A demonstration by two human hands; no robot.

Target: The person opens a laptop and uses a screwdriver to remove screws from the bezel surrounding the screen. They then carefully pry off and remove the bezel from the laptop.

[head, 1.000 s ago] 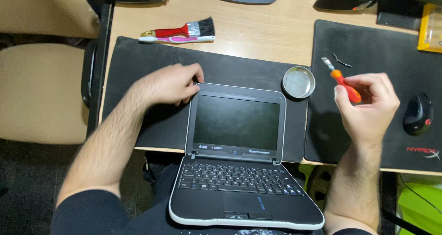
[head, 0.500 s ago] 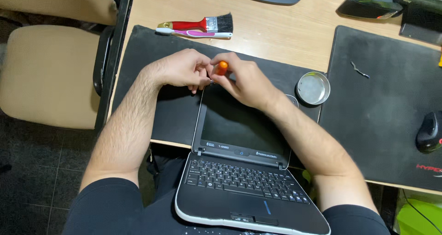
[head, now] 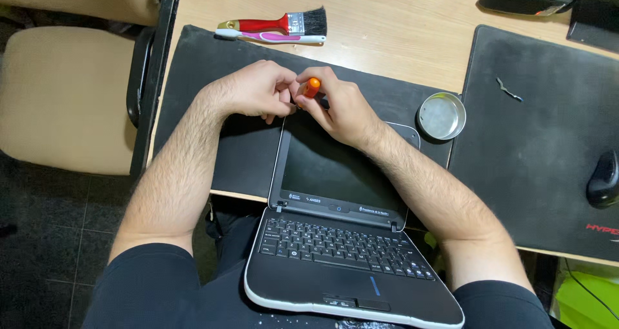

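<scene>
At the worktop's (head: 387, 42) left edge stands a beige chair (head: 64, 97). A red-handled paintbrush (head: 274, 23) lies near the far edge, with a pink and white toothbrush (head: 271, 38) just beside it. Below them a dark mat (head: 213, 77) covers the wood. The left hand (head: 255, 90) rests curled on that mat, fingertips pinched at the top left corner of the netbook's lid. The right hand (head: 338, 106) meets it there, gripping an orange-handled screwdriver (head: 311, 87); its tip is hidden between the fingers. The small black netbook (head: 342, 239) is open, with a dark screen and white-trimmed base, its lid lying back over the near edge and its keyboard half on the person's lap. Right of it sits a round metal tin (head: 442, 116), then a larger black mat (head: 541, 148) bearing a small bent metal piece (head: 508, 90) and a black mouse (head: 603, 177).
</scene>
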